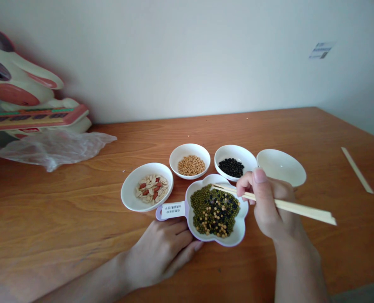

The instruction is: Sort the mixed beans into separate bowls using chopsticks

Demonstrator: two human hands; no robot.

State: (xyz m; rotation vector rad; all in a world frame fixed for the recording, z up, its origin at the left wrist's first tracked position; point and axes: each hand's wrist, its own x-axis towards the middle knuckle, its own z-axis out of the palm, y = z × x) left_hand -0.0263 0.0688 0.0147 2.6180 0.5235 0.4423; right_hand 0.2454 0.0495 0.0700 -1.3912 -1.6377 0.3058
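Observation:
A flower-shaped white dish (pixel 240 229) with a labelled handle holds mixed green, yellow and black beans. My right hand (pixel 269 202) is closed on a pair of wooden chopsticks (pixel 300 209); their tips reach over the far part of the bean pile. My left hand (pixel 164 252) rests flat on the table with its fingers against the dish's near left rim, under the handle. Behind the dish stand small white bowls: one with peanuts and red pieces (pixel 128 191), one with yellow beans (pixel 177 155), one with black beans (pixel 221 158) and an empty one (pixel 284 166).
The wooden table (pixel 63 219) runs to a pale wall. A crumpled clear plastic bag (pixel 54 147) lies at the back left in front of a colourful toy-like object (pixel 22 105). A single wooden stick (pixel 357 170) lies at the right.

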